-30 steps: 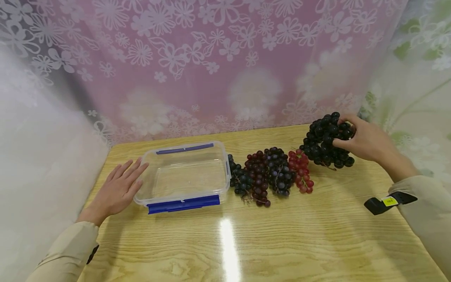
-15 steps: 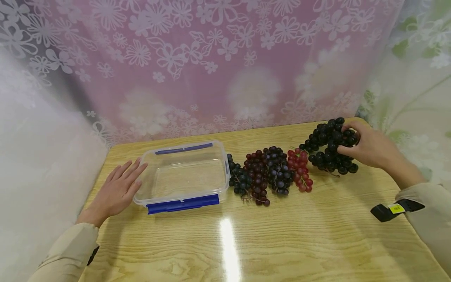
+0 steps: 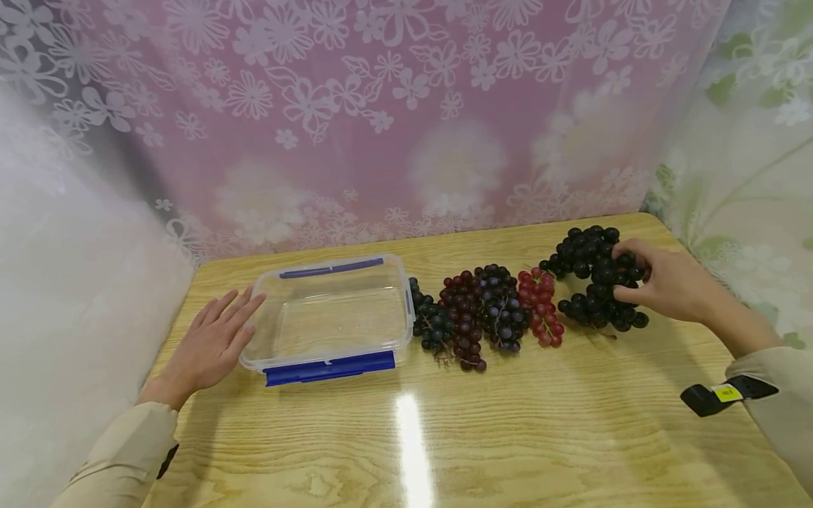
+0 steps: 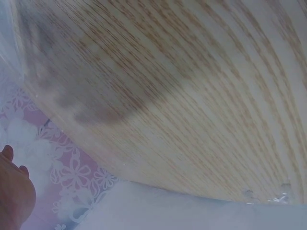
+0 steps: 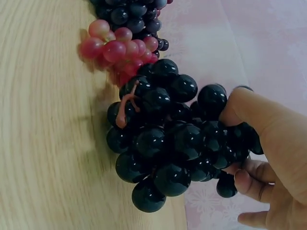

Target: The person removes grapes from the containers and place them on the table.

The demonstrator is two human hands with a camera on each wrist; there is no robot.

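Note:
My right hand [image 3: 667, 282] grips a large bunch of black grapes [image 3: 591, 254] at the right of the table, thumb and fingers pinching it from its right side. In the right wrist view a brown stem [image 5: 125, 105] sticks out of the black grapes [image 5: 168, 139]. My left hand [image 3: 209, 339] lies with straight fingers at the left rim of a clear plastic container [image 3: 343, 310] with blue clips; whether it presses on it cannot be told. Only a bit of the left hand [image 4: 14, 191] shows in the left wrist view.
Between the container and the black bunch lie a dark blue grape bunch [image 3: 433, 324], a dark red one [image 3: 466, 317], a purple-black one [image 3: 504, 310] and a small red one [image 3: 542, 307]. A flowered pink curtain [image 3: 406, 127] hangs behind the wooden table [image 3: 508, 430].
My right hand has moved down and slightly right with the black grapes, lowering them towards the table. My left hand and the container have stayed in place.

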